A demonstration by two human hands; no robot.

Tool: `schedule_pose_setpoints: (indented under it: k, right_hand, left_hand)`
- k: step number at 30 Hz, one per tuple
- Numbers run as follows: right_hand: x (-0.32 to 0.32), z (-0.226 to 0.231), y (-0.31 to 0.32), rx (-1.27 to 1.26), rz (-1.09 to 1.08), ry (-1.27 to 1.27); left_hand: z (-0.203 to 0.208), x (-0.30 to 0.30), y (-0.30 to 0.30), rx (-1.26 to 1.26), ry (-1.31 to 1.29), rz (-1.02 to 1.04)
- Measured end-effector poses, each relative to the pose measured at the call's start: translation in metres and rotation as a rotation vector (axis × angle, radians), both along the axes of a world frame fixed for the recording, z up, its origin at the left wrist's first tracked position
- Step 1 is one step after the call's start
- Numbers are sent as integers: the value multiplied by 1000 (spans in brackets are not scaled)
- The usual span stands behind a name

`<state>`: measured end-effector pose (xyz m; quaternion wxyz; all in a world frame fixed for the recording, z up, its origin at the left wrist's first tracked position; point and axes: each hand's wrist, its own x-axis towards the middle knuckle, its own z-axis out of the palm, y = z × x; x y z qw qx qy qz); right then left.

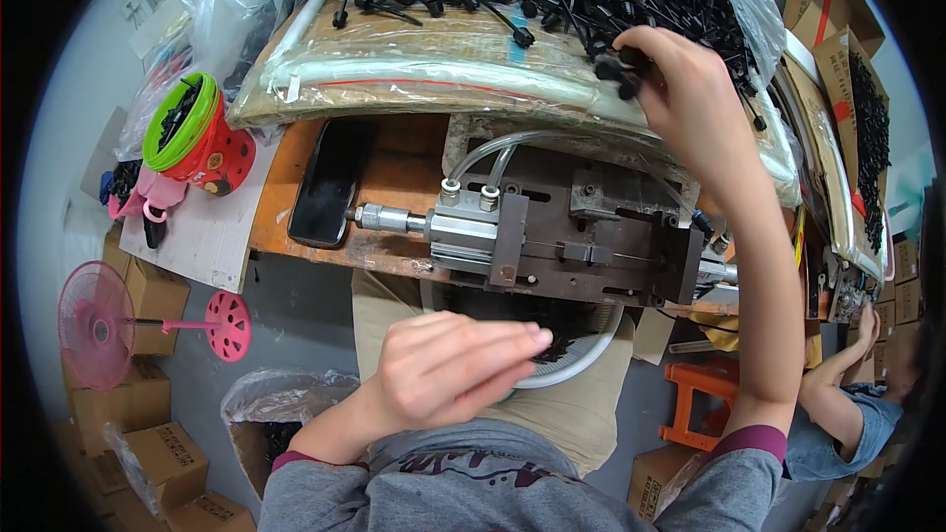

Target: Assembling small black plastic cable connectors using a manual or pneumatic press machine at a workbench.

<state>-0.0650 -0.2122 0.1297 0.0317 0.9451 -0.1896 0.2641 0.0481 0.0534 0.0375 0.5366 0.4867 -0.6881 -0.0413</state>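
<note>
Black parts (615, 72) are pinched in the curled fingers (652, 39) of the right hand (698, 89); the left hand (443, 365) is held nearly straight-fingered, its grip hidden.

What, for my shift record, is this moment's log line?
right hand: at black parts, grip unclear; left hand: above white basin, palm hidden; bench: metal fixture

Wooden bench (402, 169), 1 phone (333, 182), metal fixture (552, 225)
</note>
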Motion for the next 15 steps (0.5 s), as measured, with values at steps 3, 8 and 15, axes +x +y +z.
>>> schedule_pose_setpoints:
  k: [3, 8, 15]
  right_hand:
    - [-16, -16, 37, -56, 180, -143]
    - [-38, -59, 91, -83, 394, -231]
    - [-66, -95, 119, 117, 409, -326]
  left_hand:
    - [7, 0, -4, 21, 197, 73]
    - [8, -14, -26, 143, 545, 25]
    - [1, -23, -34, 159, 371, -24]
